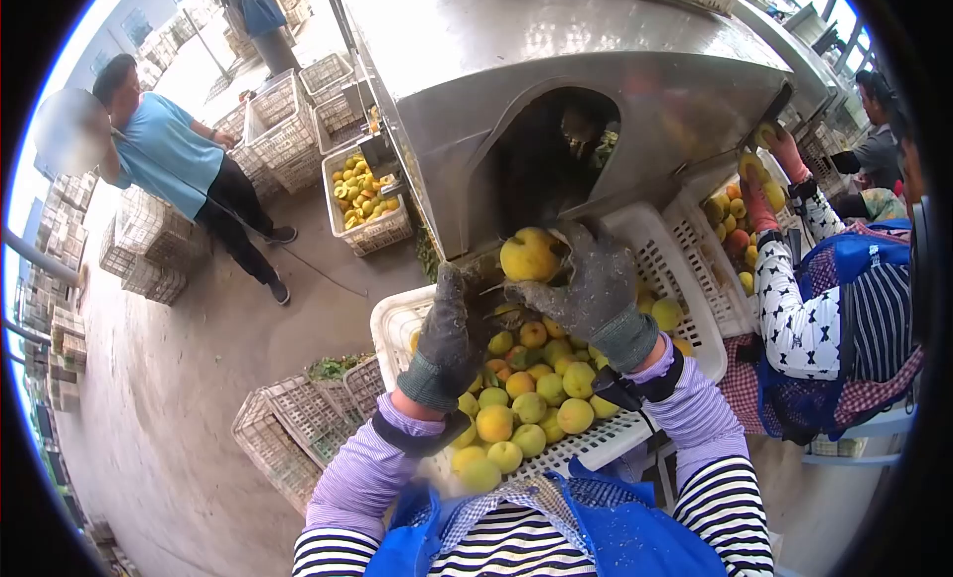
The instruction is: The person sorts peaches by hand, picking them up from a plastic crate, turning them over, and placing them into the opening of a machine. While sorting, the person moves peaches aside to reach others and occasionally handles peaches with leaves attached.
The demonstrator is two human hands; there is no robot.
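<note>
My right hand (596, 297), in a dark, dirty work glove, grips a yellow peach (529, 256) between thumb and fingers in front of the machine's opening. To its left is my left hand (444, 341), gloved the same way. Its fingers point upward, and I see nothing held in them. Below both hands is a white plastic crate (392, 324) with many yellow-green peaches (530, 408), some tinged orange. My hands partly cover the crate's far side.
A metal machine (427, 111) with a dark opening (541, 145) stands ahead. Stacked crates (288, 433) are at left; a fruit-filled crate (367, 238) sits on the floor. A person in blue (174, 145) stands back left. A co-worker (834, 309) handles fruit at right.
</note>
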